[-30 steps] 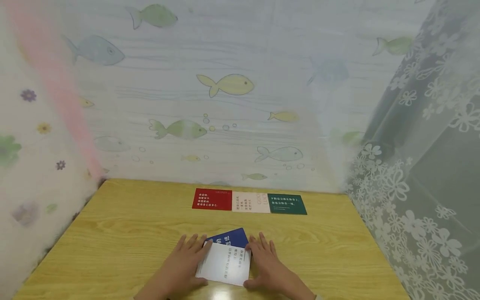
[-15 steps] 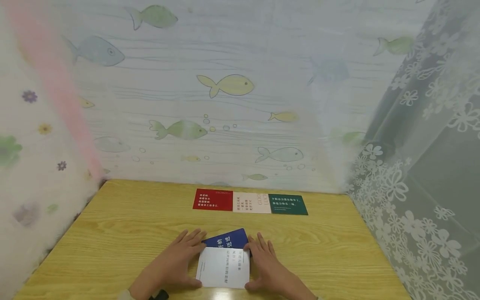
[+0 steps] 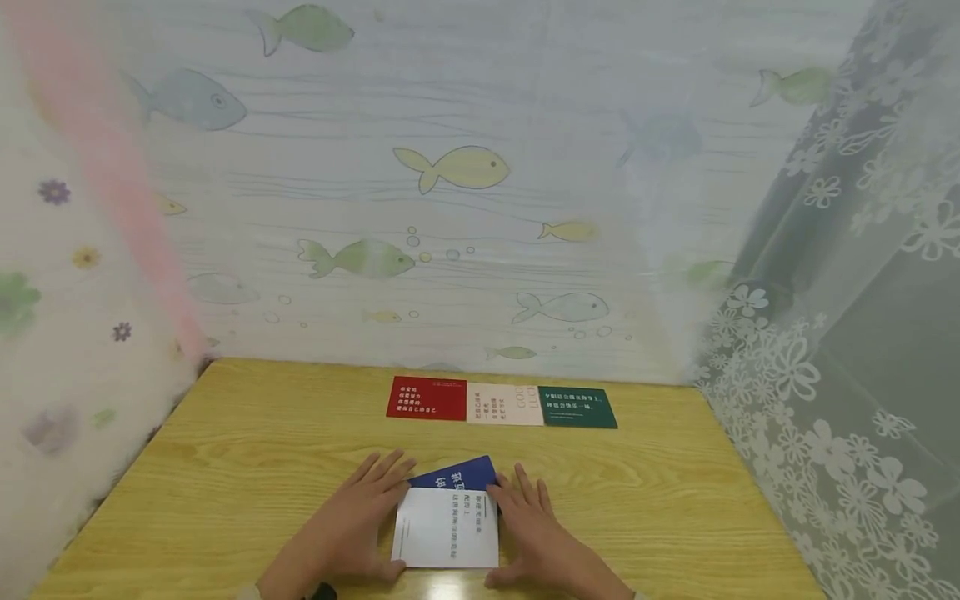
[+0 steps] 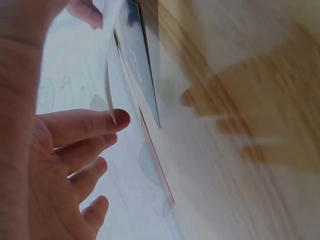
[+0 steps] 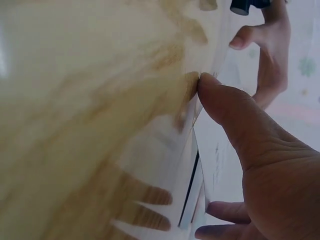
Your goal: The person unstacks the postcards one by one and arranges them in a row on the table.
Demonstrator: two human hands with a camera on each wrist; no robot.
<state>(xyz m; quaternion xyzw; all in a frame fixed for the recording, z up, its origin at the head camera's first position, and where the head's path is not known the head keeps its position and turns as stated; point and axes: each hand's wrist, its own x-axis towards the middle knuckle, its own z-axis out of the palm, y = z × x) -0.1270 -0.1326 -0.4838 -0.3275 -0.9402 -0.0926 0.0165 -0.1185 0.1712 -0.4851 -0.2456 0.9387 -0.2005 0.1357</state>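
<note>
A white card (image 3: 442,529) with printed dark characters lies between the two hands, partly over a blue card (image 3: 459,473) that is turned at an angle. My left hand (image 3: 356,517) holds its left side, index finger at the far corner and thumb at the near one. The right hand (image 3: 534,533) spans the right side in the same way. In the left wrist view, the index fingertip of the left hand (image 4: 75,150) meets the curved corner of the white card (image 4: 109,85). The right wrist view shows the right thumb (image 5: 220,95) by the near edge.
A red card (image 3: 426,398), a pale pink card (image 3: 505,404) and a green card (image 3: 577,408) form a row toward the back of the wooden table (image 3: 262,442). Behind hangs a fish-patterned curtain (image 3: 450,275); lace fabric (image 3: 795,375) borders the right side.
The left hand has shifted slightly left and its fingers sit farther from the blue card. The white card lies straighter than a second ago, and has moved slightly away since half a second ago.
</note>
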